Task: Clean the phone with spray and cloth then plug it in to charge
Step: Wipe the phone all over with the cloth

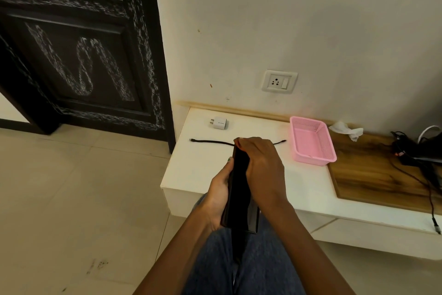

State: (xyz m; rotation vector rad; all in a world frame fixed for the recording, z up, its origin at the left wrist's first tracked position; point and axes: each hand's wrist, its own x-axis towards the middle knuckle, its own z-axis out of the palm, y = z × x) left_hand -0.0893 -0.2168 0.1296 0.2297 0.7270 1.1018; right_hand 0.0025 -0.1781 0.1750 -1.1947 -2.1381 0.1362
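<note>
Both hands clasp the dark phone point(239, 184): left hand point(218, 195) beneath, right hand point(260, 163) atop. Beyond on the worktop point(191, 175): cable point(210, 142), charger point(219, 123), pink basket point(311, 140).

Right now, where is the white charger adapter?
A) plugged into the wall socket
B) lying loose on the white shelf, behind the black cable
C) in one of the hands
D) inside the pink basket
B: the white charger adapter lies loose on the white shelf, behind the black cable; the wall socket has nothing in it, the pink basket does not hold it, and both hands hold the phone.
</note>
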